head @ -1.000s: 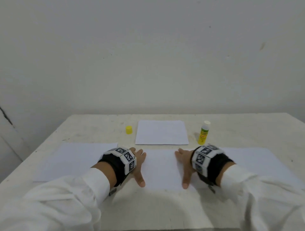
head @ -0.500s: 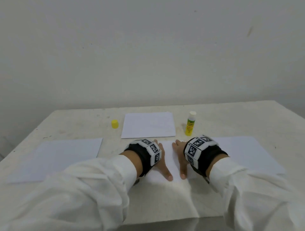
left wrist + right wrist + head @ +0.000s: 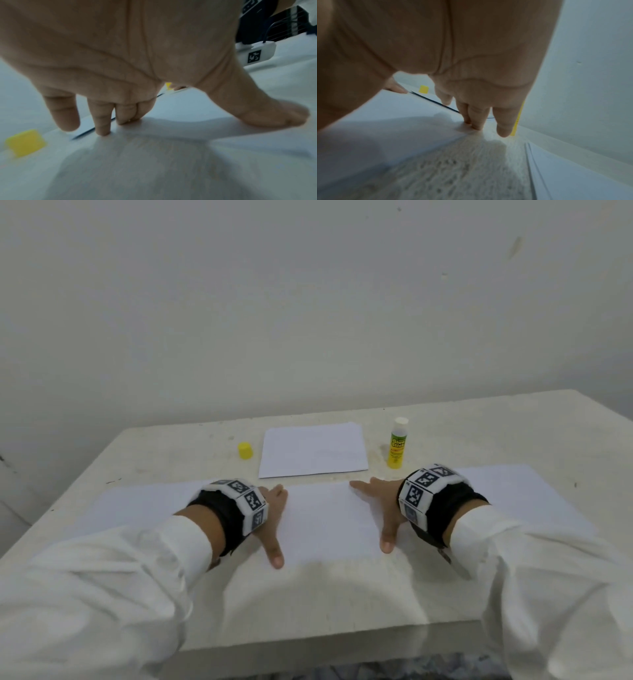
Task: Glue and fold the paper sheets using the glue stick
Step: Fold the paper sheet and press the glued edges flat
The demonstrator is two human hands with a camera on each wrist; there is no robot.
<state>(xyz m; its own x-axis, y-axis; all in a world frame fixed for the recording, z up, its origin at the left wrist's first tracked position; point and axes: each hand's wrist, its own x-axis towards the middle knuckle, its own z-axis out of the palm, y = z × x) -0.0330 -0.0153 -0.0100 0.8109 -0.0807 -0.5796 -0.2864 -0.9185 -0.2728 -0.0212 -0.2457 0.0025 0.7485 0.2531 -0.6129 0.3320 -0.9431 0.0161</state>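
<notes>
A folded white sheet (image 3: 329,518) lies in the middle of the table (image 3: 308,604) near its front edge. My left hand (image 3: 274,522) presses flat on the sheet's left edge and my right hand (image 3: 376,511) on its right edge, thumbs pointing toward me. In the left wrist view my fingertips (image 3: 102,129) and thumb touch the paper. The right wrist view shows my fingers (image 3: 476,121) at the sheet's far corner. The uncapped glue stick (image 3: 397,446) stands upright just beyond my right hand. Its yellow cap (image 3: 245,450) sits at the back left.
Another folded white sheet (image 3: 313,450) lies at the back between cap and glue stick. Flat white sheets lie to the left (image 3: 137,508) and to the right (image 3: 513,491) of the middle one. A pale wall rises behind the table.
Half a second ago both hands were close together at the middle of the sheet. They have since slid apart to its left and right edges, still pressing flat.
</notes>
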